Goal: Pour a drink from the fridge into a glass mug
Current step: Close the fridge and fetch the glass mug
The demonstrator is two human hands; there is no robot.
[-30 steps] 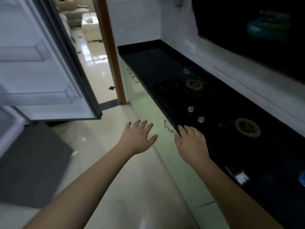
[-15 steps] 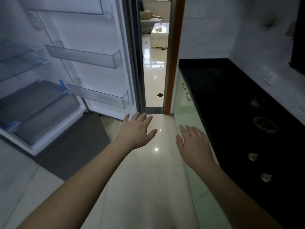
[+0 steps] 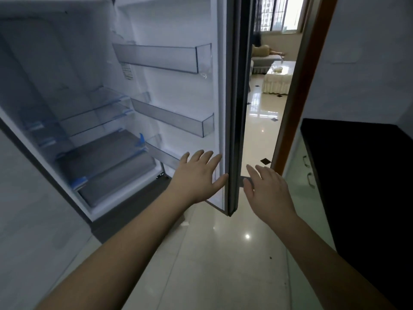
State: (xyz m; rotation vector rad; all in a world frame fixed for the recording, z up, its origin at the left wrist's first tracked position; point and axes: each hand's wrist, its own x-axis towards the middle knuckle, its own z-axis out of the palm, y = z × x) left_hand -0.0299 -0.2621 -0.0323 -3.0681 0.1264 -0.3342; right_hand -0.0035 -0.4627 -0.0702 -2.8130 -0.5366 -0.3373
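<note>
Fridge (image 3: 73, 113) fills the left and centre of the frame with its door (image 3: 178, 90) swung wide, and it looms far larger than half a second ago, when it sat only in the upper left. We see no drink or mug on its shelves or in the door bins (image 3: 165, 59). Our left hand (image 3: 197, 177) reaches forward with fingers spread, now overlapping the door's lower edge, whether touching we cannot tell. Our right hand (image 3: 267, 190) is likewise flat and empty, just right of that edge. At the right, the black counter (image 3: 357, 157) has shrunk to a corner.
</note>
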